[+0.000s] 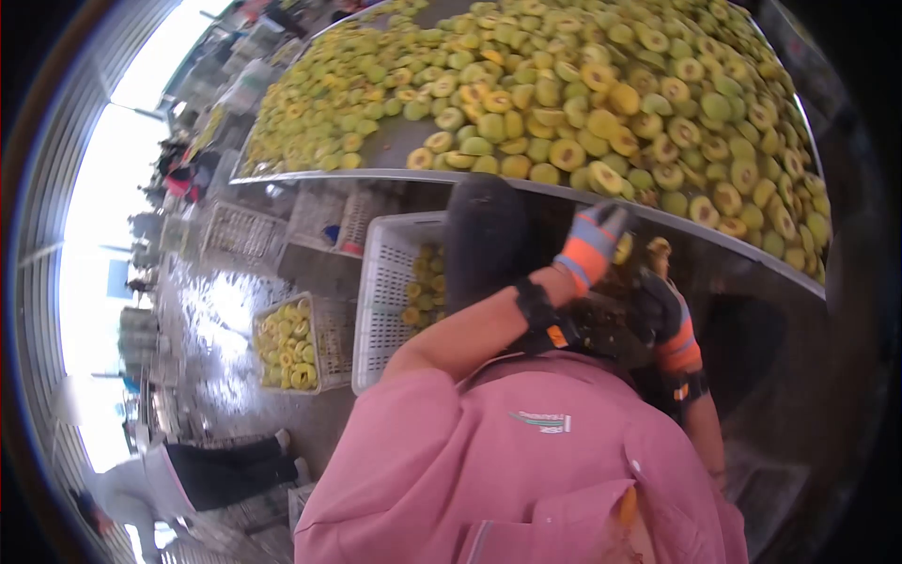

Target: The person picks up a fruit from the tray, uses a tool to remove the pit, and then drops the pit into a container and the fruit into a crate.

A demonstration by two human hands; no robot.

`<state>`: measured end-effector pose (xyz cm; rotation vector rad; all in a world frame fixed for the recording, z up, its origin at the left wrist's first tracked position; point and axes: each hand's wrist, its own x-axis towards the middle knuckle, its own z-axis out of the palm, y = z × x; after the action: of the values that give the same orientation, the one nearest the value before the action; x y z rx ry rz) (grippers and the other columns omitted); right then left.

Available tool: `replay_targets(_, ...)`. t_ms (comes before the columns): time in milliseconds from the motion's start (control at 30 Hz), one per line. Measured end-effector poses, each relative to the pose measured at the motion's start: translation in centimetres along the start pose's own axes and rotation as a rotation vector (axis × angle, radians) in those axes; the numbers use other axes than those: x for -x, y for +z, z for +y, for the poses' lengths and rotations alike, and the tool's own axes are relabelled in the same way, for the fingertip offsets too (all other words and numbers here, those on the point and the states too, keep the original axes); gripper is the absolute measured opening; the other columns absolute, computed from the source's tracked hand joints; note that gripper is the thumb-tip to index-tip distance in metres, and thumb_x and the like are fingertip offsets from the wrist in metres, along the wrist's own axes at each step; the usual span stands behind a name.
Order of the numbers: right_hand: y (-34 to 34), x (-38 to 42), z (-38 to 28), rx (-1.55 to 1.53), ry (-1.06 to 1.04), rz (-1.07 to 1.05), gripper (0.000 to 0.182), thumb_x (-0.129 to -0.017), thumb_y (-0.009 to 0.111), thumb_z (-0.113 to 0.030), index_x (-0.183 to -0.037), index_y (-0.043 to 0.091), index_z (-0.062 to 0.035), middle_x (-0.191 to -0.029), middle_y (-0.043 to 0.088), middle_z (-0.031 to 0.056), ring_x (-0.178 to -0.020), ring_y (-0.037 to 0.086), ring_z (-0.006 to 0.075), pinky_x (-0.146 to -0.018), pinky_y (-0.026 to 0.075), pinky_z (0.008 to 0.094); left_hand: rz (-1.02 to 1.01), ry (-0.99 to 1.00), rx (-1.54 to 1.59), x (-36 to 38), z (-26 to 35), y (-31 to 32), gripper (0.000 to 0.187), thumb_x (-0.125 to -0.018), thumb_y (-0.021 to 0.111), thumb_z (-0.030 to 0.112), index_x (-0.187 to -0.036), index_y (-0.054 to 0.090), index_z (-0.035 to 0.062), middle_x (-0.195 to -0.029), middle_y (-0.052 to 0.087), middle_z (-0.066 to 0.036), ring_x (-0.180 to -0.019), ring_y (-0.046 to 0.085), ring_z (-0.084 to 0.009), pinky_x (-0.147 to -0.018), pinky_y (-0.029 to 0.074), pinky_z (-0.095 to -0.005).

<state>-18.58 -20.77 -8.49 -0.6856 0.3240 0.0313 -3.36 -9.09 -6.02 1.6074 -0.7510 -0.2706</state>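
My left hand (pixel 598 240), in a grey and orange glove, is closed at the near edge of the fruit table, with a yellow-green fruit half (pixel 623 249) at its fingers. To its right and a little lower, my right hand (pixel 660 310), in a dark glove with an orange cuff, is wrapped round a light brown object (pixel 660 252) that sticks up from the fist; its exact nature is unclear. Beyond both hands, halved fruits (pixel 601 122) with brown centres lie heaped on a metal-rimmed table (pixel 376 175).
A white crate (pixel 368 310) with fruit stands left of my dark-clad leg (pixel 484 240). Farther left are a smaller crate of fruit halves (pixel 319 343) and an empty-looking crate (pixel 242 235) on the wet floor. A person (pixel 169 479) bends over at lower left.
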Motion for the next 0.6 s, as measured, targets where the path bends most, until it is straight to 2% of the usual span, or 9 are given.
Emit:
replay_targets(33, -0.5, -1.0, -1.3, -0.046, 0.150, -0.047, 0.016, -0.095, 0.057, -0.023, -0.095, 0.058, -0.0074, -0.058, 0.043, -0.0075, -0.043, 0.042, 0.0058, -0.038, 0.031, 0.0220, 0.079, -0.392, 0.549, -0.7, -0.6, -1.2, 0.023, -0.099, 0.050, 0.021, -0.102, 0.064, 0.0028, -0.090, 0.068, -0.008, -0.082, 0.067, -0.0199, -0.069, 0.053, -0.0302)
replay_targets(67, 0.5, -1.2, -1.3, 0.279, 0.008, 0.119, 0.014, -0.096, 0.058, -0.023, -0.093, 0.060, -0.0098, -0.060, 0.050, -0.0040, -0.043, 0.048, 0.0088, -0.037, 0.036, 0.0255, 0.059, -0.538, 0.780, -0.7, 0.1, -3.1, 0.028, -0.100, 0.048, 0.028, -0.104, 0.064, 0.0047, -0.091, 0.069, -0.008, -0.081, 0.068, -0.0205, -0.071, 0.056, -0.0309)
replay_targets(133, -0.3, -3.4, 0.3, 0.562, -0.112, 0.331, 0.014, -0.092, 0.063, -0.022, -0.090, 0.063, -0.0082, -0.062, 0.055, -0.0007, -0.042, 0.049, 0.0117, -0.035, 0.036, 0.0276, 0.033, -0.696, 0.863, -0.4, 2.9, -5.2, 0.041, -0.098, 0.047, 0.043, -0.107, 0.062, 0.0060, -0.091, 0.069, -0.009, -0.081, 0.068, -0.0208, -0.064, 0.056, -0.0319)
replay_targets(267, -0.2, -4.3, 0.5, 0.361, -0.011, 0.406, 0.017, -0.087, 0.069, -0.023, -0.084, 0.062, -0.0077, -0.065, 0.058, 0.0016, -0.044, 0.051, 0.0129, -0.038, 0.039, 0.0292, 0.128, -0.453, 0.676, 0.2, 3.6, -7.1, 0.055, -0.099, 0.034, 0.049, -0.112, 0.059, 0.0021, -0.093, 0.068, -0.021, -0.078, 0.067, -0.0247, -0.063, 0.054, -0.0309)
replay_targets(300, -0.5, -4.3, 0.3, 0.274, -0.001, 0.394, 0.019, -0.085, 0.071, -0.023, -0.081, 0.061, -0.0080, -0.064, 0.058, 0.0015, -0.046, 0.052, 0.0131, -0.040, 0.040, 0.0295, 0.024, -0.430, 0.771, 0.9, 4.6, -8.4, 0.039, -0.097, 0.048, 0.034, -0.113, 0.058, -0.0004, -0.097, 0.068, -0.020, -0.081, 0.068, -0.0241, -0.069, 0.055, -0.0306)
replay_targets(400, -0.9, -4.9, 0.0, 0.093, 0.016, 0.403, 0.021, -0.083, 0.074, -0.024, -0.080, 0.060, -0.0083, -0.062, 0.056, 0.0009, -0.045, 0.051, 0.0129, -0.040, 0.039, 0.0289, 0.098, 0.212, -0.120, 2.2, 7.5, -9.1, 0.030, -0.089, 0.062, 0.010, -0.115, 0.055, -0.0029, -0.103, 0.067, -0.018, -0.087, 0.068, -0.0240, -0.078, 0.055, -0.0310)
replay_targets(467, -1.3, -5.3, 0.4, 0.102, -0.082, 0.418, 0.021, -0.084, 0.073, -0.023, -0.081, 0.060, -0.0083, -0.061, 0.056, 0.0003, -0.045, 0.050, 0.0125, -0.038, 0.037, 0.0287, 0.102, 0.233, -0.326, 2.5, 7.7, -12.2, 0.042, -0.079, 0.066, -0.009, -0.118, 0.051, -0.0038, -0.107, 0.066, -0.016, -0.093, 0.067, -0.0230, -0.085, 0.054, -0.0320)
replay_targets(567, 0.9, -4.5, 0.2, 0.222, -0.071, 0.355, 0.012, -0.086, 0.071, -0.017, -0.091, 0.064, -0.0078, -0.064, 0.058, 0.0002, -0.048, 0.050, 0.0094, -0.043, 0.039, 0.0258, 0.276, 0.035, -0.053, 4.2, 8.2, -15.4, 0.033, -0.084, 0.064, 0.001, -0.116, 0.056, -0.0023, -0.102, 0.068, -0.013, -0.092, 0.066, -0.0214, -0.082, 0.054, -0.0318)
replay_targets(600, 1.9, -4.1, 0.2, 0.284, -0.076, 0.301, 0.012, -0.086, 0.070, -0.015, -0.094, 0.065, -0.0074, -0.066, 0.060, 0.0004, -0.050, 0.050, 0.0082, -0.045, 0.040, 0.0246, 0.287, 0.076, -0.210, 4.8, 7.8, -16.1, 0.032, -0.083, 0.064, 0.001, -0.115, 0.057, -0.0019, -0.101, 0.068, -0.012, -0.092, 0.066, -0.0213, -0.081, 0.053, -0.0321)
